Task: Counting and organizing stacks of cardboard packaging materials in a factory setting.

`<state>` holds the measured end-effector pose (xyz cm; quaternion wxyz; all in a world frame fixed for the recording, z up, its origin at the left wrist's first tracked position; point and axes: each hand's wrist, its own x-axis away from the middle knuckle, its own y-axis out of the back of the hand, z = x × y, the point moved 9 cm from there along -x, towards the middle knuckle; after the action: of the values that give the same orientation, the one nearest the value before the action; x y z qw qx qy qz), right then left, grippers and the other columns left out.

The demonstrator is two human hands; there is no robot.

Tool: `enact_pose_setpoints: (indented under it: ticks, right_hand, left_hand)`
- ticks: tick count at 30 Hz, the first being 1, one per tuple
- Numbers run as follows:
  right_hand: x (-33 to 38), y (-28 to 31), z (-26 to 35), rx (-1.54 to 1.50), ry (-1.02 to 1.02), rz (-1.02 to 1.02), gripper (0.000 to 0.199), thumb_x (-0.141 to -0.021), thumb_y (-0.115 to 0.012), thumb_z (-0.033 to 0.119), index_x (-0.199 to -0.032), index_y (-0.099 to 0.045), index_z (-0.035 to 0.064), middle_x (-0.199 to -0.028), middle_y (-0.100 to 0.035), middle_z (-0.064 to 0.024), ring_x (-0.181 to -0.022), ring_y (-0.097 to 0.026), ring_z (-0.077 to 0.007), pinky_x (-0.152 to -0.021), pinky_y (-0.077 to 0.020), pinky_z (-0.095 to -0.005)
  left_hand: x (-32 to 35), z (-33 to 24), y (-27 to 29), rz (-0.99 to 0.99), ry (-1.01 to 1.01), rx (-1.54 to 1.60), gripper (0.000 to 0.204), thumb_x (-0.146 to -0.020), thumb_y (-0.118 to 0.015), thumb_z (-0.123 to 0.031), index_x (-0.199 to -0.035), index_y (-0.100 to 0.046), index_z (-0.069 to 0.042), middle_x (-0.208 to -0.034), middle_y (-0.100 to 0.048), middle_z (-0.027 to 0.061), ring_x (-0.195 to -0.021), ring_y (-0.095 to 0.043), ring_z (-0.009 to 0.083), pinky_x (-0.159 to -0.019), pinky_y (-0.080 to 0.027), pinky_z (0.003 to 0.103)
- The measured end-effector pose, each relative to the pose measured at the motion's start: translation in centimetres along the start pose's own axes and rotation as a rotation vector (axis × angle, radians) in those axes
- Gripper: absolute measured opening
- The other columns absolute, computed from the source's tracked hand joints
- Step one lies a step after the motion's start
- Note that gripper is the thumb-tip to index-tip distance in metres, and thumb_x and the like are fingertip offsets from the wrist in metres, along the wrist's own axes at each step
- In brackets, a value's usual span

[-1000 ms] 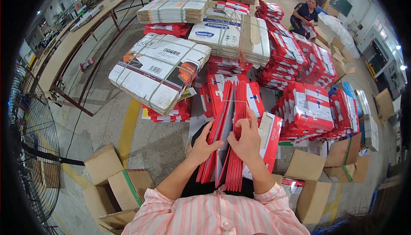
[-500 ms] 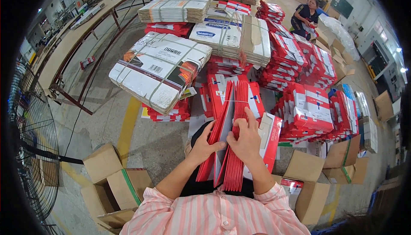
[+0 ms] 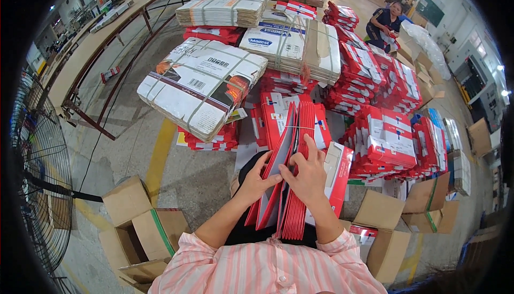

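Observation:
Upright on my lap stands a bundle of flat red cartons (image 3: 294, 213), bound near its far end by a thin pale band (image 3: 297, 127). It is fanned apart in the middle, with a dark gap and pale inner faces showing. My left hand (image 3: 259, 180) grips the few cartons on the left side, its thumb at the gap. On the right, my right hand (image 3: 307, 176) holds the thicker part, with thumb and fingers over the carton edges. A white-and-red flat carton (image 3: 336, 176) lies beside my right wrist.
Strapped bundles of flat white cartons (image 3: 201, 88) sit ahead on red stacks. More red carton stacks (image 3: 383, 133) rise at the right. Open cardboard boxes (image 3: 140, 235) flank me. A fan (image 3: 45, 187) stands left, near a long table (image 3: 101, 42). A person (image 3: 384, 25) crouches far right.
The gap in the bundle has widened and another carton has swung to the left side, showing more pale face. Both hands stay nearly in place. The view has shifted slightly.

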<state>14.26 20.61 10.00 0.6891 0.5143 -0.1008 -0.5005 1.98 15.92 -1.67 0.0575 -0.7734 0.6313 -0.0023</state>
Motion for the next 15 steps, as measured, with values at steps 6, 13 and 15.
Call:
enact_pose_setpoints:
  ticks: [6, 13, 15]
  right_hand:
    - [0.0, 0.1, 0.1, -0.025, 0.005, -0.049, 0.018, -0.072, -0.066, 0.006, -0.088, -0.061, 0.0092, -0.141, -0.042, -0.0191, -0.11, -0.049, -0.0451, -0.085, -0.0491, -0.047]
    - [0.4, 0.0, 0.5, -0.012, 0.068, -0.06, 0.017, -0.076, -0.065, 0.007, -0.092, -0.064, 0.0095, -0.142, -0.042, -0.0198, -0.111, -0.048, -0.045, -0.09, -0.0465, -0.0489]
    - [0.4, -0.1, 0.7, -0.02, 0.085, -0.061, 0.018, -0.077, -0.066, 0.01, -0.095, -0.065, 0.0099, -0.143, -0.041, -0.0202, -0.112, -0.048, -0.0455, -0.092, -0.0456, -0.0489]
  left_hand:
    - [-0.2, 1.0, 0.3, -0.001, 0.086, 0.048, 0.064, -0.092, -0.065, -0.029, -0.143, -0.039, -0.001, -0.127, -0.054, 0.0078, -0.109, -0.05, 0.0147, -0.101, -0.037, 0.028]
    - [0.0, 0.8, 0.6, -0.042, 0.097, 0.063, 0.047, -0.101, -0.05, -0.025, -0.141, -0.042, -0.001, -0.123, -0.056, 0.006, -0.107, -0.05, 0.0114, -0.097, -0.039, 0.025]
    - [-0.1, 0.7, 0.5, -0.019, 0.071, -0.035, 0.045, -0.102, -0.047, -0.024, -0.14, -0.043, -0.001, -0.123, -0.056, 0.0061, -0.107, -0.049, 0.0108, -0.096, -0.039, 0.025]
